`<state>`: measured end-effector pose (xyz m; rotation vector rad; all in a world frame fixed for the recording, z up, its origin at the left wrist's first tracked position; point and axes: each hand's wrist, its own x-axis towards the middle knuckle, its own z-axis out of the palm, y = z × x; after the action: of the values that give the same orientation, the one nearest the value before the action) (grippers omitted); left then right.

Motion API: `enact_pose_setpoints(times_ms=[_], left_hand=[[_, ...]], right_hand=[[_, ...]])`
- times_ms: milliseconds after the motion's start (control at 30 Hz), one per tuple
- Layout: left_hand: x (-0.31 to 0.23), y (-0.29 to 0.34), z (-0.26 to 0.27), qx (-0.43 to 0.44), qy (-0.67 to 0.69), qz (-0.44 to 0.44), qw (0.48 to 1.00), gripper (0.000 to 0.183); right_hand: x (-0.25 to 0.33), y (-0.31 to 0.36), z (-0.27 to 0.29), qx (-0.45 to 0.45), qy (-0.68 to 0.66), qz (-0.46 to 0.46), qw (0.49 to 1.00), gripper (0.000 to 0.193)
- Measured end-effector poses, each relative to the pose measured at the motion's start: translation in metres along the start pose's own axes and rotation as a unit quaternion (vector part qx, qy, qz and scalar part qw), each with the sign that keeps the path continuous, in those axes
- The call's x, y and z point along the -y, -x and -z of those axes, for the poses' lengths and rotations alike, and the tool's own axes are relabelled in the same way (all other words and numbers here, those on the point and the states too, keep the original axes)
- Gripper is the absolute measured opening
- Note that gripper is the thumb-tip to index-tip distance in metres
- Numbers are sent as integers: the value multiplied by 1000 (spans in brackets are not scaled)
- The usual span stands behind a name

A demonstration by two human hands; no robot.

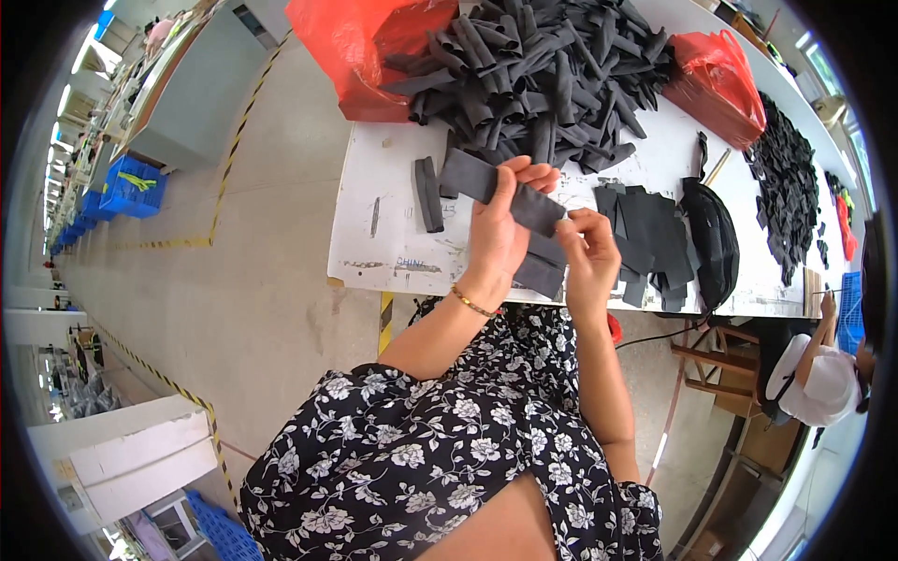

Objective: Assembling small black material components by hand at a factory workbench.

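Observation:
A flat strip of dark grey fabric [470,177] lies across my left hand [498,234], its thumb pressing on the top. My right hand [592,260] pinches the strip's right end between thumb and fingertips, where a tiny white spot shows. Both hands are above the white table's near edge. Below them, partly hidden, are more flat dark pieces [541,273]. One folded strip [427,194] rests on the table left of my left hand. Right of my right hand, flat dark fabric pieces [655,229] lie overlapping.
A large heap of rolled dark strips [533,79] covers the table's far side, between two red plastic bags [351,56] [718,84]. A black bag-like item [713,243] lies at right, with a heap of small dark pieces [784,187] beyond. Another person [818,379] sits far right.

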<state>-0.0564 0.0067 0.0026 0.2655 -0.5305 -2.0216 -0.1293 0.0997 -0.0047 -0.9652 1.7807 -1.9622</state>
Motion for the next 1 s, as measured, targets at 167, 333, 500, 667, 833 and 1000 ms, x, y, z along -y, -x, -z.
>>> enact_pose_setpoints(times_ms=[167,333,500,667,833,1000], left_hand=[[-13,6,-11,42,12,47,998,39],[-45,-5,38,61,-30,11,998,27],[-55,2,47,31,-39,14,999,17],[-47,14,60,-71,-129,21,989,16],[-68,10,116,-205,-350,-100,908,20],[-91,-26,171,-279,-613,-147,724,33]], right_hand=[[32,-5,0,33,-29,-123,991,14],[30,-8,10,16,132,223,966,18],[25,0,12,34,130,198,971,16],[2,9,17,54,19,-133,989,12],[-47,30,55,45,32,-226,972,17],[-47,47,48,59,410,17,910,24]])
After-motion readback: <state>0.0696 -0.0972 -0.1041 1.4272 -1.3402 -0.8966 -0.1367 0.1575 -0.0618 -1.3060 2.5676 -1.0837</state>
